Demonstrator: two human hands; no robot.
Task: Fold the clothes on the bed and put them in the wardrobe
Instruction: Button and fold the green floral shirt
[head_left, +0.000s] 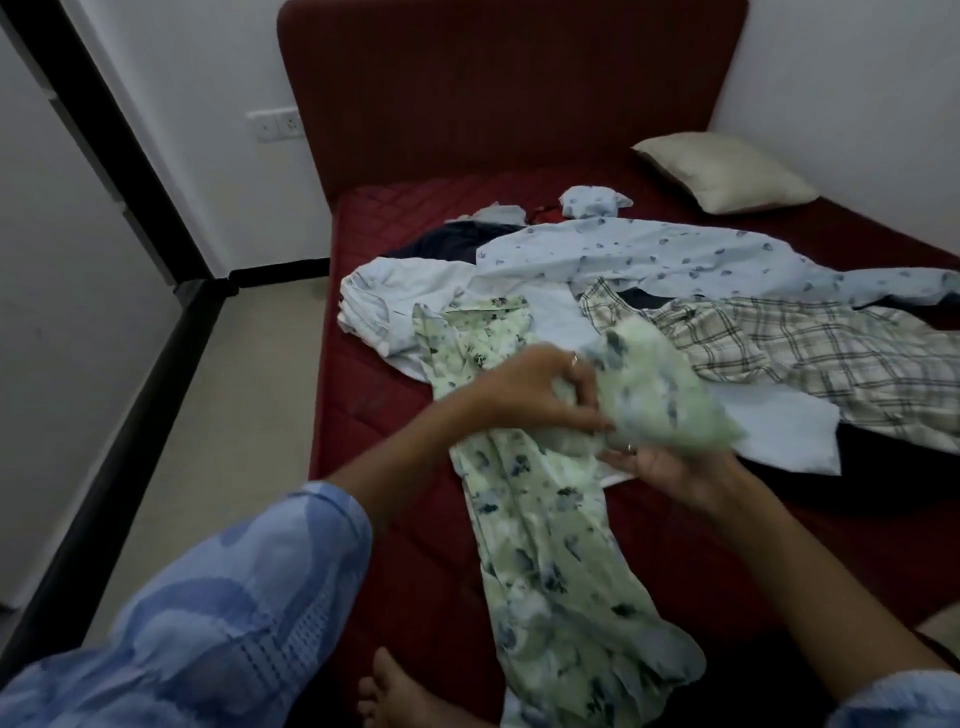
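We hold the pale green floral-print cotton garment over the red quilted bed, left hand fingers pinching its bunched cloth, right hand fingers curled beneath its blurred raised part, no readable writing anywhere.

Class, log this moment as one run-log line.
left hand: grips green floral garment | right hand: grips it | stage: folding | plaid shirt: unfolded

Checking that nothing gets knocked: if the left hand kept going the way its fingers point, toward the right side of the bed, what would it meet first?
The left hand already pinches the green floral garment. Straight on, it likely meets that garment's raised, blurred part, then the checked shirt; depth is unclear.
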